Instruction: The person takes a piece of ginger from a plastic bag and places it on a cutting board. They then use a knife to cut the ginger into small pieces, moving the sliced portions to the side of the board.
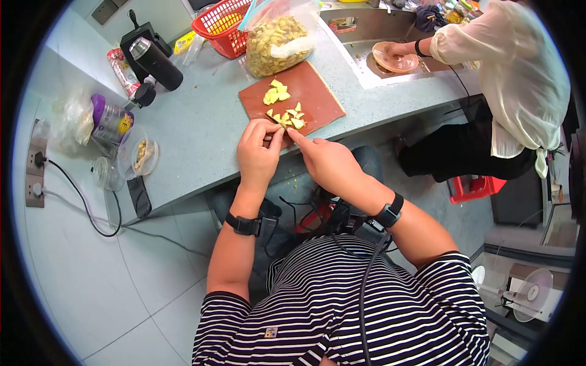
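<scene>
My left hand [259, 149] is closed in a pinch over the near edge of a reddish-brown cutting board [326, 100], its fingertips on a small pale yellow piece. Opposite it, my right hand [332, 161] is curled, with the index finger stretched toward the left fingertips. A thin dark strip, apparently the blade of a small knife [272, 118], shows just beyond the fingers; its handle is hidden. Cut pale yellow chunks [294, 117] lie just past my hands, and a second small pile [276, 92] sits farther up the board.
Behind the board stand a clear bag of yellowish pieces [278, 46] and a red basket [229, 36]. Leftward are a black flask [157, 64], a plastic tub [143, 155] and a phone [140, 196]. At the right, another person holds a bowl [395, 60] in the sink [360, 36].
</scene>
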Available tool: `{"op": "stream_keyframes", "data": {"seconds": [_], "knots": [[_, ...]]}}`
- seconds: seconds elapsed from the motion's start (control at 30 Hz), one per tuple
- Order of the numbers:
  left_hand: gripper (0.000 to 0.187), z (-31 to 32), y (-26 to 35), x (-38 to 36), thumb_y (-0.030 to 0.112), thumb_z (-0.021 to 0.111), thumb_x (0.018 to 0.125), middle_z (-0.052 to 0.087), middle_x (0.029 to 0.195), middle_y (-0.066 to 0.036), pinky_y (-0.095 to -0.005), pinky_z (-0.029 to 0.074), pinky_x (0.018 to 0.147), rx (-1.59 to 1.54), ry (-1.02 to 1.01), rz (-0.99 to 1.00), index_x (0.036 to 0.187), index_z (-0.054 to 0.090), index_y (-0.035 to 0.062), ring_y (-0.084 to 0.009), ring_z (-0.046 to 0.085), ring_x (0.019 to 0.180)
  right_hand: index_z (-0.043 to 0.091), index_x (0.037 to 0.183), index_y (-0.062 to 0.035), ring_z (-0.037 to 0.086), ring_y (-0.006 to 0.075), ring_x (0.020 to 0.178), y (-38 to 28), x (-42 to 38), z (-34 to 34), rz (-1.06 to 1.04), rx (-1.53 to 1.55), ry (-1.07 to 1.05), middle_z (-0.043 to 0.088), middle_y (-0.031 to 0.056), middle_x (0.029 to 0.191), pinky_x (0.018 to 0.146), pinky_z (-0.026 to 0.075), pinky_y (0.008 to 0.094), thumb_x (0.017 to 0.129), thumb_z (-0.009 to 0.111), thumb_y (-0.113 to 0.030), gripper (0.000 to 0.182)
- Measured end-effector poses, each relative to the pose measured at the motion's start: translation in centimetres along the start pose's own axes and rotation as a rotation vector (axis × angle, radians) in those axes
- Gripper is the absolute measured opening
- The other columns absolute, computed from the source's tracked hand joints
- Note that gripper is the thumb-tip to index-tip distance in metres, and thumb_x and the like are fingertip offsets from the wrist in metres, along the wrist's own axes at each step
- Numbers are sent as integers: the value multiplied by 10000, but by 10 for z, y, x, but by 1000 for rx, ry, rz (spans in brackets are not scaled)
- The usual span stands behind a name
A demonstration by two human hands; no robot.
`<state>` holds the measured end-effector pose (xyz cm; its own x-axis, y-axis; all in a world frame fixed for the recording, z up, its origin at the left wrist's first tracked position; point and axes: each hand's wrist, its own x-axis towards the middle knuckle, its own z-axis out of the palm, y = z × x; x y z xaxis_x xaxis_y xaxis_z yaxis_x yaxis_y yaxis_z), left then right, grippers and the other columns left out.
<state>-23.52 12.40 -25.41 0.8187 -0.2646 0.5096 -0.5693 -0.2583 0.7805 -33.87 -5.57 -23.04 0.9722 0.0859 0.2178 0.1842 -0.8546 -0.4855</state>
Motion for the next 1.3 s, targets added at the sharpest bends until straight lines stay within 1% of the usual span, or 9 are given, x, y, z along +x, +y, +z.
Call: {"op": "stream_keyframes", "data": {"seconds": [0.1,0.3,0.4,0.47,0.57,0.67,0.77,0.97,1.3], "knots": [[131,-1,0,1,-27,842,977,739,1055,-100,-321,615,709,18,-8,46,1024,720,-18,-197,756,838,572,1658,-107,761,399,779,-2,-3,-13,18,-26,-45,735,177,898,701,617,527,1057,666,-115,608],[104,-4,-3,-1,-16,841,989,757,1104,-94,-295,592,771,-24,-21,-34,1053,759,-18,-150,722,866,580,1644,-104,766,400,787,-6,-18,-29,44,-55,-135,747,182,912,697,613,526,1051,669,-112,600],[119,-6,-3,2,-39,830,977,750,1075,-102,-317,606,749,-20,-40,-7,1047,736,-20,-181,744,842,591,1632,-110,764,411,792,-1,-7,-16,32,-28,-73,742,183,887,707,616,530,1068,663,-121,569],[102,-8,-4,0,-25,832,994,767,1120,-94,-298,599,787,-34,-30,0,1075,772,-17,-153,734,895,607,1642,-152,751,473,856,4,0,-9,54,90,-32,765,234,957,762,604,567,1106,649,-125,539],[101,-6,-7,-2,-32,814,1004,785,1158,-98,-301,607,807,-4,-16,8,1098,782,-16,-162,749,923,610,1607,-116,768,459,883,13,4,-5,41,187,-13,782,250,969,770,613,577,1114,645,-154,495],[107,-4,-8,-4,-38,798,1012,797,1193,-107,-309,618,831,16,0,-2,1117,792,-14,-176,766,958,601,1643,-150,758,486,943,15,1,-13,72,253,-3,780,260,1030,807,595,550,1108,655,-114,539],[126,-4,-5,-3,-46,785,1016,800,1210,-114,-317,625,845,32,6,-18,1136,804,-13,-186,773,982,595,1620,-120,763,488,983,15,-1,-18,109,262,-14,800,258,1098,835,606,586,1117,643,-136,505],[119,-5,-2,-1,-10,818,1019,794,1187,-117,-322,628,845,6,3,-42,1137,813,-20,-194,773,984,584,1627,-116,760,482,1060,6,-6,-24,127,340,14,789,266,1176,884,610,563,1114,647,-109,517],[114,-1,-3,-2,-4,827,1018,785,1158,-113,-310,618,825,36,23,-68,1128,805,-22,-179,760,956,574,1647,-119,767,461,1051,5,-13,-27,78,375,59,791,243,1176,889,617,541,1113,647,-106,539]]}}
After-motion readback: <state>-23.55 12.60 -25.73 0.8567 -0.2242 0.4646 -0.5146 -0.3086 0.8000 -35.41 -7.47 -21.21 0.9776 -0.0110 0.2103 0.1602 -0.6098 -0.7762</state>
